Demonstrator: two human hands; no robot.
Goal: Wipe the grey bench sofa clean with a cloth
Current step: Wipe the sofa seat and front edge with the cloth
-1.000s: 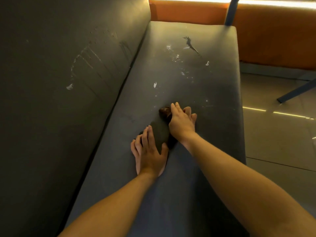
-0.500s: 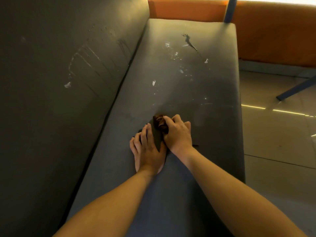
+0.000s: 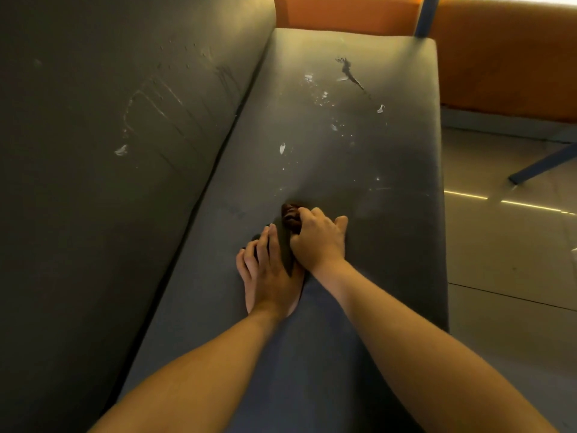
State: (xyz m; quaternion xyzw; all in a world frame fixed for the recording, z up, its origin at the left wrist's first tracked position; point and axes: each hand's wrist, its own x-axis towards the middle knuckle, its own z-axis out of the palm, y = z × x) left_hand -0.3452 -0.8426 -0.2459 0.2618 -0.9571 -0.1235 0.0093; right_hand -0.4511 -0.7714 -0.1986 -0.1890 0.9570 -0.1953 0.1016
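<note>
The person leans over the grey bench sofa [image 3: 390, 245], both bare forearms reaching out along its seat. The left hand [image 3: 270, 276] lies palm down on the cushion, fingers straight and close together, pressing flat and gripping nothing. Just at its one o'clock, the right hand [image 3: 318, 242] is curled, knuckles up, fingers and thumb bunched round a small dark brown cloth [image 3: 291, 214]. The wad pokes out beyond the fingertips and touches the seat near its middle. Between the two hands sits a darker patch; whether it is more cloth or only shadow I cannot tell.

From the cloth, towards twelve o'clock, the seat is spotted with white flecks [image 3: 282, 148] and pale specks. Further on, towards one o'clock near the far end, a dark streak [image 3: 349, 71] runs slantwise across the fabric. At nine to ten o'clock of the hands rises the backrest [image 3: 93, 214], marked with a whitish smear [image 3: 150, 98] and thin scratchy lines.

Beyond the far end of the seat, at twelve o'clock, is orange upholstery [image 3: 499, 57], with a blue leg [image 3: 426, 14] standing in front of it. At three o'clock, pale floor [image 3: 505, 260] shows thin bright reflections, and a second blue bar [image 3: 543, 164] slants across it.
</note>
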